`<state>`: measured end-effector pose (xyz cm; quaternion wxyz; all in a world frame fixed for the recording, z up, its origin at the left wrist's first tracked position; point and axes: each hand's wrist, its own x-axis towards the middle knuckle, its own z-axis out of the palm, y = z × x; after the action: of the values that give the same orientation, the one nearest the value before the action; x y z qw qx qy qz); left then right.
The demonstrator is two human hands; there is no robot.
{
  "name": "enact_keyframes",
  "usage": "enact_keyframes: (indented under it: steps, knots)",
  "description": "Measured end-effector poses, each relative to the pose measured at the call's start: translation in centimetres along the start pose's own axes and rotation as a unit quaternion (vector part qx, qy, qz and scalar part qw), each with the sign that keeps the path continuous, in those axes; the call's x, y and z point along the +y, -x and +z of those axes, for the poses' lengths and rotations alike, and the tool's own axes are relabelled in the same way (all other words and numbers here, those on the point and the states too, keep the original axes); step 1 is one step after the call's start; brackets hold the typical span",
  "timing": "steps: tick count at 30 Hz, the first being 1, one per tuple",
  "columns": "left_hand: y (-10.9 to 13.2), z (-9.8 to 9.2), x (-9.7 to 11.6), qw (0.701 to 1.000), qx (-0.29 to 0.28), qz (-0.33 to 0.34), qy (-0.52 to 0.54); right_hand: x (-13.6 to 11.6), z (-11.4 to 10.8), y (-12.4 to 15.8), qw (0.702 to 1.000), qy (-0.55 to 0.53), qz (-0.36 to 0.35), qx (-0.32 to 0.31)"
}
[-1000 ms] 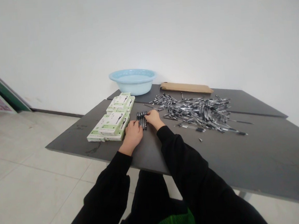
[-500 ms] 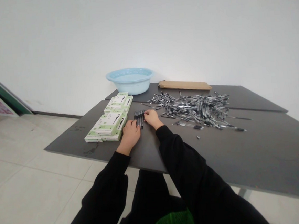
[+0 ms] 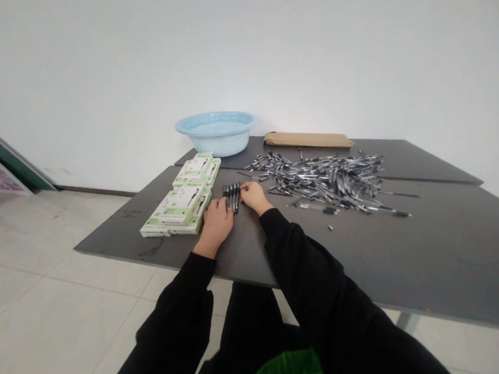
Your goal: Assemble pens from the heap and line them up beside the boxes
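One left hand [image 3: 216, 221], one right hand [image 3: 254, 197], that makes two, and two black sleeves [image 3: 177, 311] to match! Into the pen row [image 3: 232, 195] now, and it's around five, fingers covering part of it, so no exact figure there. Green-and-white boxes [image 3: 184, 202]: five at the very least, the overlap hiding the true number! Blue basin [image 3: 220, 138], one. Brown package [image 3: 308, 139], one. And the pen heap [image 3: 329, 178]? Dozens upon dozens, far too tangled to count! Small loose piece [image 3: 330, 228], one. Counter [image 3: 367, 258], one dark surface in two sections. Leaning boards [image 3: 11, 157], at least two!
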<state>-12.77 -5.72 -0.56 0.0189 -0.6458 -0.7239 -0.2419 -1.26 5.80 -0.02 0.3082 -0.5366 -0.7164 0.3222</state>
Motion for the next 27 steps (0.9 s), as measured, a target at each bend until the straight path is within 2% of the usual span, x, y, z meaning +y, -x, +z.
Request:
enact_keyframes:
  steps: [13, 27]
  knots:
    - [0.0, -0.16, 0.0, 1.0, -0.021, -0.002, -0.007, 0.45, 0.42, -0.37, 1.0, -0.006, -0.01, 0.005]
    - [0.27, -0.56, 0.35, 1.0, -0.015, 0.006, -0.023, 0.09, 0.1, -0.06, 1.0, -0.003, -0.011, 0.009]
